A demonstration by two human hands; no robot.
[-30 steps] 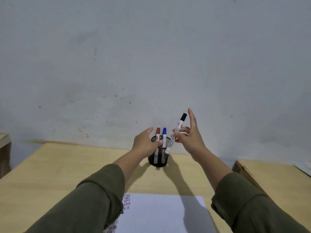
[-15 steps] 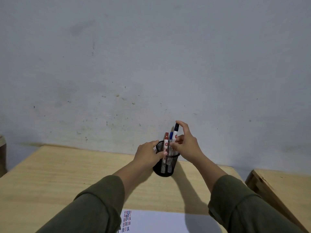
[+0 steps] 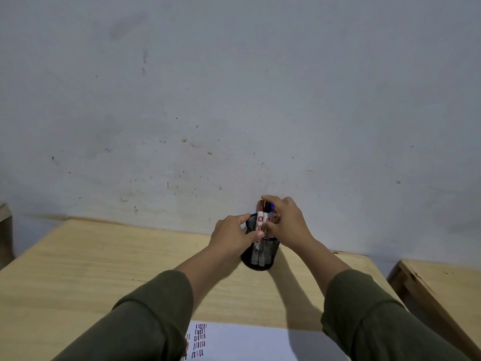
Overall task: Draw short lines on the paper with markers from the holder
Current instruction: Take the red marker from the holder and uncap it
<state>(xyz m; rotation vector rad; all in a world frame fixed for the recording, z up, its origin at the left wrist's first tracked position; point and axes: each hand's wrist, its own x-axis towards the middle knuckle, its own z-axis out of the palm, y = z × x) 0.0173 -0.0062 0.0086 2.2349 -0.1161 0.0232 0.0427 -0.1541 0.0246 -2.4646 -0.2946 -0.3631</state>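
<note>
A black mesh holder (image 3: 261, 256) stands on the wooden table (image 3: 104, 256) near the wall. My left hand (image 3: 231, 237) grips the holder's left side and rim. A red-capped marker (image 3: 260, 213), a black-capped marker (image 3: 266, 217) and a blue-capped marker (image 3: 272, 206) stand upright in it. My right hand (image 3: 289, 225) is over the holder's right side, its thumb and fingers pinched on the black-capped marker and its index finger curled over the caps. The white paper (image 3: 255, 345) lies at the near edge, with short red, blue and black lines (image 3: 199, 340) at its left.
A grey wall rises directly behind the holder. A second wooden table (image 3: 442, 290) stands to the right across a narrow gap. A wooden object (image 3: 5, 230) shows at the far left edge. My green sleeves cover part of the paper.
My right hand has lowered the black-capped marker from a tilted position above the holder down into it, beside the red and blue ones. My left hand stayed on the holder.
</note>
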